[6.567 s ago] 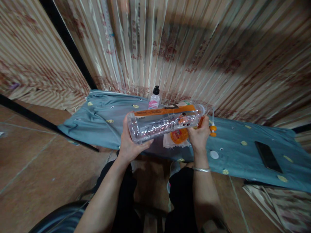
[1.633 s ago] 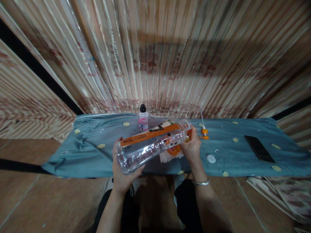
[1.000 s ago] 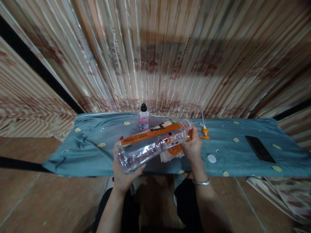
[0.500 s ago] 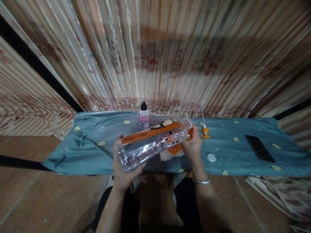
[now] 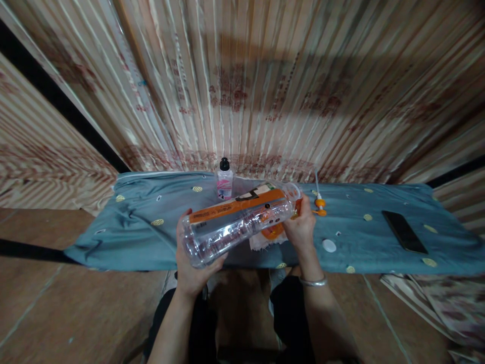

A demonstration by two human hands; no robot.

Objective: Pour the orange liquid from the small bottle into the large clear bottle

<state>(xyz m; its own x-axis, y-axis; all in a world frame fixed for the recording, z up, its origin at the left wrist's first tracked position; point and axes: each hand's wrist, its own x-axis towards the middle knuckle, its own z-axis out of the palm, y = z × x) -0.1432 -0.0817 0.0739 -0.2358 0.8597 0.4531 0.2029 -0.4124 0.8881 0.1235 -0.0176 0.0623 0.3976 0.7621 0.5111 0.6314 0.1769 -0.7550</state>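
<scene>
A large clear plastic bottle [image 5: 235, 237] with an orange label is held tilted above the table, its neck up to the right. Around its base is my left hand [image 5: 195, 265], closed on it. My right hand [image 5: 301, 227] is closed at the neck end, where a bit of orange shows by the fingers. Beneath the bottle, an orange object [image 5: 273, 232] lies partly hidden on a white cloth [image 5: 261, 242]. To the right of my right hand are an orange and white pump dispenser head [image 5: 320, 203] and a white round cap [image 5: 329, 245].
A small bottle [image 5: 225, 182] with pink contents and a black cap stands behind the large bottle. Toward the right end of the cloth-covered table [image 5: 136, 237] lies a black phone [image 5: 404, 232]. Striped curtains [image 5: 265, 131] hang close behind the table.
Both hands keep their hold, and the bottle stays almost still, tilted the same way. The view has shifted very slightly; the things on the table have not moved.
</scene>
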